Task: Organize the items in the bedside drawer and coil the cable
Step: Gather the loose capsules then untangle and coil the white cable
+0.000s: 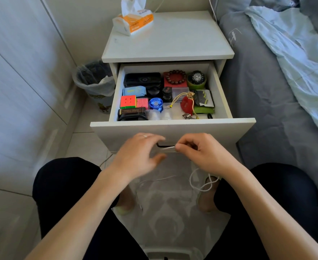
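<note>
The bedside drawer stands pulled out, packed with items: a colour cube, a blue yo-yo, a bead bracelet, a watch, a red pouch and several dark boxes. In front of the drawer, my right hand pinches the end of a thin white cable, whose loose loops hang below it over my lap. My left hand is just to the left, fingers spread and blurred, close to the cable end.
A tissue pack lies on the nightstand top. A lined waste bin stands left of the nightstand. The bed with grey sheet and pale quilt is on the right. Wardrobe doors line the left.
</note>
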A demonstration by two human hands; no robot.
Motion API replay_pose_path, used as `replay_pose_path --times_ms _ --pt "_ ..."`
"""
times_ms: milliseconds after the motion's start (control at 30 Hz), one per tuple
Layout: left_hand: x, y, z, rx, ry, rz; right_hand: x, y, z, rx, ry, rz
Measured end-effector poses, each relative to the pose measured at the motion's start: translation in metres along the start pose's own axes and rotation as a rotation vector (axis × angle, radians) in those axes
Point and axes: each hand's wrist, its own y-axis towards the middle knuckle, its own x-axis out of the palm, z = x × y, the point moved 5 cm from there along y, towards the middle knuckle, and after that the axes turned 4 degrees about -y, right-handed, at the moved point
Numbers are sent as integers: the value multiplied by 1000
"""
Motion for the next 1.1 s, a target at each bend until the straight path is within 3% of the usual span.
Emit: replay_pose_path --times_ms 33,100,167,267,333,433,500,567,633,667,767,833,900,1000,1067,1100 --pt "-2 -3 17 81 -129 -5 2 1 -3 -8 6 8" --pt "-2 -3 18 58 -194 19 1 2 -6 -5 29 16" --pt "-4 2 -12 -102 -62 55 -2 0 -2 33 39 -5" --pt "1 -3 -41 -293 175 -120 -3 -1 8 73 -22 -54" --pt "7 -5 -18 -130 130 -113 1 1 6 66 -40 -41" --pt "7 -11 25 110 112 51 8 6 -3 34 -17 -16" --pt "7 -6 9 -26 214 61 9 6 -4 40 -1 -33" --pt "10 -3 -29 -293 348 -113 9 2 -1 57 -2 -72" --pt "12 -9 -51 -427 408 -254 9 0 3 77 -17 -95" --pt "13 -10 -49 -386 368 -256 11 0 3 84 -23 -98" --pt "9 -10 -2 6 73 -26 16 4 -2 70 -29 -72" --pt "7 -12 17 99 77 53 18 7 -7 57 -27 -62" --pt "8 -4 -2 -56 164 40 19 7 -8 69 -34 -106" --pt "8 3 -51 -413 300 -156 19 1 -5 71 -48 -197" --pt "8 2 -56 -437 347 -218 21 -1 -6 64 -73 -213" --pt "8 3 -44 -343 328 -193 22 0 -6 62 -69 -204"
